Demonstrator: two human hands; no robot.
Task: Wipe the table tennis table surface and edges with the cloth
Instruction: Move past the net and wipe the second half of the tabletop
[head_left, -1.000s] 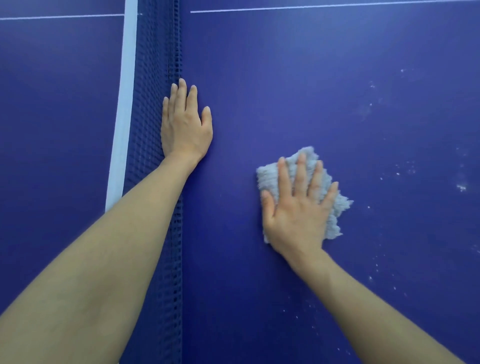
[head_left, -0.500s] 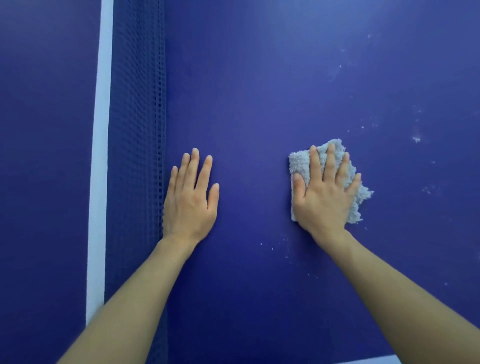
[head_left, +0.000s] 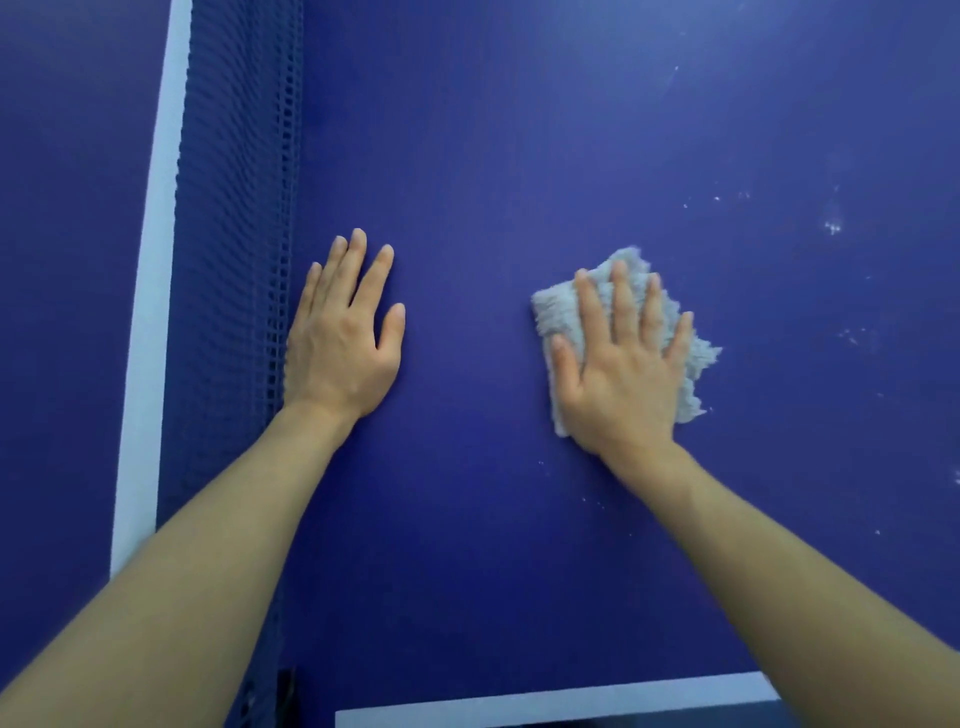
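In the head view, the cloth (head_left: 556, 312) is seen lying flat on the table (head_left: 519, 156), right of centre, and it is pressed down by the right hand (head_left: 618, 384), which is laid palm-down on top of it. The fingers (head_left: 622, 306) of that hand are held straight and slightly spread, and most of the cloth is covered by them; only its upper left corner, a tuft past the fingertips and a ragged fringe at the right side are left showing. The cloth is pale grey, thick and fluffy, folded into a rough rectangle with frayed edges. The left hand (head_left: 340, 348) is rested flat on the bare surface, well apart from the cloth, with fingers straight and close together and the thumb set out to the side; its outer edge is placed against the net (head_left: 234, 260). The net is made of dark blue square mesh and is topped by a white band (head_left: 150, 312). The table is a smooth, matt, deep blue board, bordered near the bottom by a white line (head_left: 545, 701). Small white specks (head_left: 832, 227) are scattered over the surface to the right of the cloth, and a few finer ones are seen just below the right wrist
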